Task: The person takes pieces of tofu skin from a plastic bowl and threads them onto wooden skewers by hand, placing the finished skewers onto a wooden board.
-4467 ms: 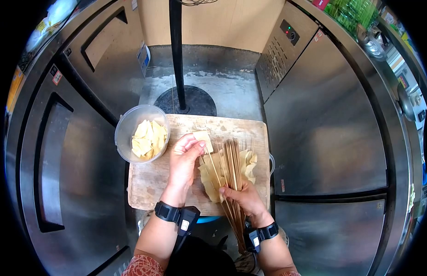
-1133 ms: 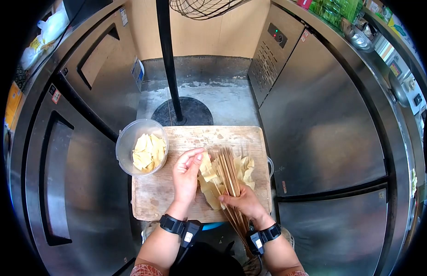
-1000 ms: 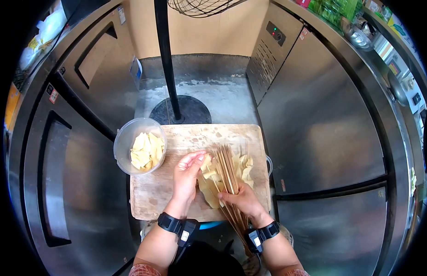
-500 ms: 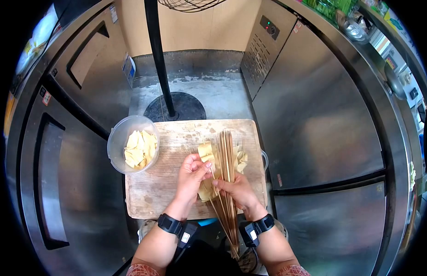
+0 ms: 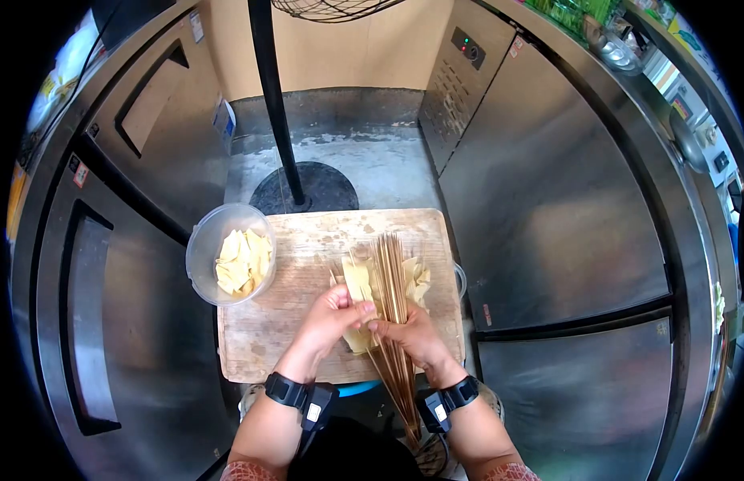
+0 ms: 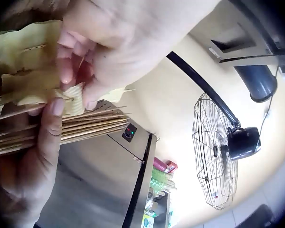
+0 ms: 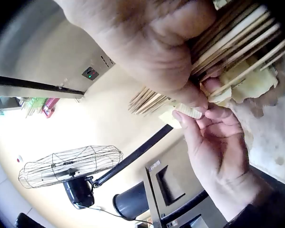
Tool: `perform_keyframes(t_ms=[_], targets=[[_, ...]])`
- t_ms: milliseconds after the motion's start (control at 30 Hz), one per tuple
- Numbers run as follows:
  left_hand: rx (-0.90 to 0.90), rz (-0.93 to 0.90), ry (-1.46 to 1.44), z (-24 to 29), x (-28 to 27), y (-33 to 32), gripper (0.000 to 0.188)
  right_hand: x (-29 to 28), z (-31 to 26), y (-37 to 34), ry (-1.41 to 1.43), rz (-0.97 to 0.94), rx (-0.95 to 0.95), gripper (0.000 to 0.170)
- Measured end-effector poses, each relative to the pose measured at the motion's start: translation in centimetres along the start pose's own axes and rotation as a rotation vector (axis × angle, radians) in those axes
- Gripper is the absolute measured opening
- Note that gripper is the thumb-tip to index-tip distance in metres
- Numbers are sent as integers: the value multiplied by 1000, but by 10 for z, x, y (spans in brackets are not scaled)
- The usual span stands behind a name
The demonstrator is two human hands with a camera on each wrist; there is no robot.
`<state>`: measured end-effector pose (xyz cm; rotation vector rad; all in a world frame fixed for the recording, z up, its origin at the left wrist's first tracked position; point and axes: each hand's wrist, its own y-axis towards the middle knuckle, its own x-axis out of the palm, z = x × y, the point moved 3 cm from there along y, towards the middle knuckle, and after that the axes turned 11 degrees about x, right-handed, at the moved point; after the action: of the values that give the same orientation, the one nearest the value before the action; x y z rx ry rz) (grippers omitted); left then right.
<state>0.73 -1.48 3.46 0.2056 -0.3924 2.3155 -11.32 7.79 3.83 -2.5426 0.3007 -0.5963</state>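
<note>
My right hand (image 5: 414,335) grips a thick bundle of thin wooden sticks (image 5: 392,280) that slants over the board. Thumb and fingers of my left hand (image 5: 330,318) pinch a pale yellow sheet (image 5: 357,276) just left of the bundle, the two thumbs close together. In the left wrist view the folded sheet (image 6: 74,99) lies between the left fingertips, beside the right thumb. The right wrist view shows the left hand (image 7: 223,147) holding it at the sticks (image 7: 237,42). More yellow sheets (image 5: 418,280) lie beneath and behind the bundle.
A clear tub (image 5: 197,264) with folded yellow pieces (image 5: 244,260) stands at the left edge of the wooden board (image 5: 260,345). Beyond the board is a fan's round black base (image 5: 304,188) with its pole (image 5: 274,96). Steel cabinets flank both sides.
The left hand, higher up at the sheet half a second ago, has moved down close to the right thumb. The sheet now stands longer above its fingers. The right hand still grips the sticks.
</note>
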Motion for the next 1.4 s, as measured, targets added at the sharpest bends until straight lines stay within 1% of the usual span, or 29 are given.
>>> perform_keyframes(t_ms=[33, 133, 233, 333, 433, 533, 567, 633, 667, 733, 833, 867, 933, 1067, 1100, 1167, 1200, 1233, 1267, 1333, 1367, 1400], targets=[[-34, -92, 59, -1, 1, -1, 17, -2, 1, 1, 11, 2, -11, 30], [-56, -137, 72, -2, 0, -2, 18, -5, 3, 1, -10, -20, -30, 30], [65, 24, -115, 1, 6, 1, 22, -3, 1, 1, -16, -2, -22, 30], [77, 58, -127, -2, 7, 3, 23, -4, 3, 1, -6, 4, 45, 35], [117, 80, -118, -4, 7, 3, 20, -1, 1, -6, -45, -29, 2, 38], [121, 86, -113, -1, 9, 3, 20, -8, 5, -3, -208, 10, 0, 43], [117, 86, -114, -1, 10, 3, 21, -9, 6, -3, -189, 41, -7, 45], [88, 1, -62, -4, 11, 4, 23, -9, 5, -4, -148, 107, -22, 47], [74, -40, -37, -6, 11, 4, 24, -11, 6, -4, -146, 97, -20, 49], [64, -46, -12, -6, 13, 3, 26, -13, 8, -1, -142, 77, -18, 53], [24, -79, 47, -6, 11, 3, 28, -13, 8, -1, -131, 89, -11, 52], [9, -92, 70, -7, 10, 3, 29, -13, 6, -2, -146, 103, -24, 50], [29, -47, 84, -11, 8, 5, 27, -9, 3, -5, -181, 125, -48, 47], [81, 50, 165, -35, 3, 14, 28, -5, -4, -12, -148, 64, -49, 35], [117, 108, 402, -39, 1, 15, 21, -3, -5, -14, -134, 28, -45, 31], [94, 85, 598, -29, 5, 14, 19, 5, -8, -17, -134, -51, -14, 21], [76, 76, 698, -24, 4, 12, 19, 5, -5, -15, -86, -27, 21, 20], [93, 75, 654, -28, 0, 13, 23, 3, 0, -12, -39, -2, 55, 19], [98, 86, 690, -28, -7, 8, 24, -1, 3, -7, 5, 25, 84, 19], [110, 88, 761, -1, -8, -1, 27, -12, 10, 2, 47, 13, 93, 16], [45, 136, 835, 20, -9, -10, 25, -15, 11, 4, 48, 19, 101, 17], [102, 189, 756, 33, -14, -13, 24, -15, 11, 4, 50, 28, 112, 17]])
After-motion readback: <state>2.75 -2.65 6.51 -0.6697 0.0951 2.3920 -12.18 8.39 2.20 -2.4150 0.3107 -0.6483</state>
